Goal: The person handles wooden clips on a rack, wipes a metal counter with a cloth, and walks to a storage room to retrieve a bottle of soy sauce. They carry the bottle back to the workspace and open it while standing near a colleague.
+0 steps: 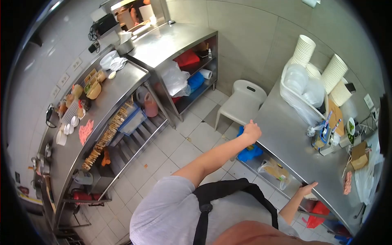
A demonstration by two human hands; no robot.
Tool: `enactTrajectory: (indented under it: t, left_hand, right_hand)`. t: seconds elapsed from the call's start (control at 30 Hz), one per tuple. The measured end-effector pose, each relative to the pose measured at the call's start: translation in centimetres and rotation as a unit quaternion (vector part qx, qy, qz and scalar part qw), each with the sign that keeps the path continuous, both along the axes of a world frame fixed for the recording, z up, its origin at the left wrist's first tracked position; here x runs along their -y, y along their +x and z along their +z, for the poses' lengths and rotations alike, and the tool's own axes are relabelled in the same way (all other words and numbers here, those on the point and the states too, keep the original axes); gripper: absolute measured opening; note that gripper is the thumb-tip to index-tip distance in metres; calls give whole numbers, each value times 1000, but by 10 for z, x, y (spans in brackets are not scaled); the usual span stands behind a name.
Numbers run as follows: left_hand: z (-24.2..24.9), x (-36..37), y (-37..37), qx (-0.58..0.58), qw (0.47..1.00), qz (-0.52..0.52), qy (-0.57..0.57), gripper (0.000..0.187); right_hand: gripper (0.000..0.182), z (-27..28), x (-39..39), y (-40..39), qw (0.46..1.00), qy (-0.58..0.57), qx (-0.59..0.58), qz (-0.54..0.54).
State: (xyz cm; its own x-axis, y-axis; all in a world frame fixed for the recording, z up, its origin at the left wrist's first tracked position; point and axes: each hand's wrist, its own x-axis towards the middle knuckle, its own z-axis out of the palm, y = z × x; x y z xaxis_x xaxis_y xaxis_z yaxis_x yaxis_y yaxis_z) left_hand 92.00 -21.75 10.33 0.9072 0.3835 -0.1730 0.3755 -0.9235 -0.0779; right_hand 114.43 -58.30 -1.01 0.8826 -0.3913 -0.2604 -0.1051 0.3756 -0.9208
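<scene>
My left hand (251, 131) is closed at the left corner of the stainless steel worktable (279, 132), seemingly round its edge. Further along that near edge, my right hand (307, 190) grips the rim, one digit lying on top and the others out of sight below. Beneath the left hand, a blue plastic bag (250, 152) rests on the lower shelf. A clear bag with something yellow in it (275, 171) lies between the two hands on that shelf. Beside the right hand, lower down, hangs a red bag (318, 214).
A white plastic stool (241, 102) stands past the table's left end. Stacked paper cups (335, 67) and a white basket (286, 87) of clear lids occupy the tabletop's far left. Behind me, a steel counter (102, 98) holds bowls, a basket and a pink cloth (85, 131).
</scene>
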Motion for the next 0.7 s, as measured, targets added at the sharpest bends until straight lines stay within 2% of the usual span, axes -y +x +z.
enactTrajectory:
  t: [0.07, 0.13, 0.17, 0.2, 0.23, 0.27, 0.3, 0.33, 0.37, 0.4, 0.43, 0.5, 0.57, 0.63, 0.67, 0.7]
  left_hand:
    - [-1, 2, -1, -2, 1000, -13, -3, 54]
    - [-2, 0, -3, 28, 999, -19, 41, 40]
    - [16, 2, -7, -2, 999, -31, 29, 38]
    - [35, 4, -10, -34, 998, -54, 16, 35]
    - [26, 1, -11, 11, 997, -67, 44, 34]
    - [11, -8, -4, 8, 997, -76, 31, 38]
    - [19, -5, -5, 19, 997, -65, 47, 37]
    - [25, -4, -2, -10, 997, -76, 30, 36]
    - [13, -13, 2, 6, 995, -102, 16, 35]
    - [14, -15, 5, -8, 994, -109, 25, 34]
    - [23, -13, 6, -14, 994, -110, 10, 32]
    - [43, 1, 4, -15, 992, -122, 35, 31]
    - [37, 0, 7, -37, 994, -100, 39, 41]
    - [23, -8, 6, -17, 994, -92, 53, 49]
    - [23, -9, 5, -16, 995, -96, 39, 50]
    - [21, -8, 1, -12, 995, -98, 27, 52]
  right_hand:
    - [67, 11, -4, -5, 999, 5, 30, -16]
    - [59, 21, -7, -8, 997, 60, 25, 49]
    - [58, 40, -15, -21, 996, 77, 9, 41]
    - [56, 24, -11, -11, 989, 108, 69, 77]
    - [53, 47, -22, -25, 993, 94, 46, 58]
    - [55, 11, -7, -1, 996, 25, 51, 73]
    - [51, 58, -28, -30, 1000, 14, -4, 24]
    - [49, 20, -11, -5, 999, 4, 10, 34]
    - [50, 45, -17, -20, 996, -80, -9, 37]
    - [45, 31, -11, -9, 987, -154, -39, -7]
    - [52, 23, -9, 0, 989, -122, -81, -33]
    - [58, 50, -5, -18, 979, -170, -117, -4]
    - [62, 43, 6, -17, 974, -158, -149, 65]
    - [62, 61, 18, -28, 960, -131, -176, 174]
    - [62, 66, 28, -32, 963, -127, -180, 156]
    - [56, 68, 39, -41, 949, -104, -190, 229]
